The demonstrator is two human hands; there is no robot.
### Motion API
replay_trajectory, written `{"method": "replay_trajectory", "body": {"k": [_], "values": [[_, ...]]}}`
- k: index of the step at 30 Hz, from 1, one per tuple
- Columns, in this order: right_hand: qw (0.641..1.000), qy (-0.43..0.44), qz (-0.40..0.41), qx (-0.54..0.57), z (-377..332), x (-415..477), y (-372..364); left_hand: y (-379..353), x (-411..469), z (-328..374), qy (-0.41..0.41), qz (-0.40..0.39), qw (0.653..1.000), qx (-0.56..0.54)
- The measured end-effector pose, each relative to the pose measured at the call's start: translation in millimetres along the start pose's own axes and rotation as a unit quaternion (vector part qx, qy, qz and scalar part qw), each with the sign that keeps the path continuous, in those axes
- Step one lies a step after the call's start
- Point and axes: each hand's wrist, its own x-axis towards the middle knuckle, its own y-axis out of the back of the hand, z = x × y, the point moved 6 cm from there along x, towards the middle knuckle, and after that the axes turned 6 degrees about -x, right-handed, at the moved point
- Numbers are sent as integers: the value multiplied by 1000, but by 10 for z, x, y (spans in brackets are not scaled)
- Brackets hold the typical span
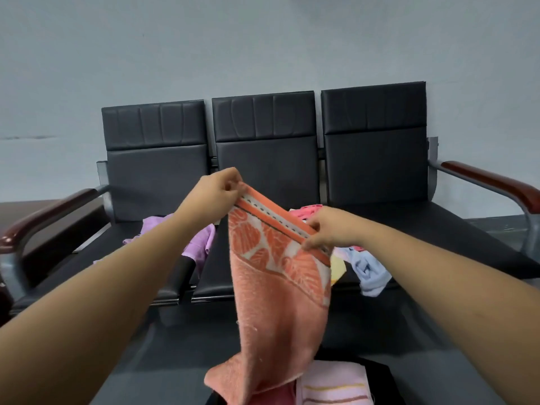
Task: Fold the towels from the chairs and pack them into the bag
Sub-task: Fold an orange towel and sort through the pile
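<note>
An orange towel with a leaf pattern and striped border hangs in front of me. My left hand pinches its upper left corner, raised higher. My right hand pinches the other top corner, lower and to the right. The towel's bottom end droops onto a black bag on the floor, which holds a folded pink striped towel. On the row of black chairs lie a purple towel, a light blue towel, a yellow cloth and a pink cloth.
The three-seat bench has wooden armrests, one at the left and one at the right. A grey wall stands behind it. Dark grey floor lies between me and the seats.
</note>
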Motion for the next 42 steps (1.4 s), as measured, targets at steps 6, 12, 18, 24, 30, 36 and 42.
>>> {"method": "replay_trajectory", "body": {"k": [6, 12, 18, 24, 30, 36, 42], "values": [[990, -121, -19, -68, 684, -43, -66, 279, 121, -407, 52, 73, 990, 111], [958, -126, 225, 128, 814, -106, 368, 485, 149, -656, 88, 96, 987, 93], [852, -107, 454, 236, 454, -136, 967, 774, 182, -348, 56, 252, 962, -92], [804, -125, 405, 417, 157, -55, 1082, 620, 311, -65, 91, 51, 980, -170], [835, -122, 365, 393, 69, -77, 920, 315, 85, 35, 34, -171, 951, -254], [907, -68, 293, 295, -223, -85, 814, 220, 15, 344, -65, -176, 982, 16], [908, -33, 243, 341, -462, -84, 765, 193, 64, 476, -103, -113, 987, -55]]}}
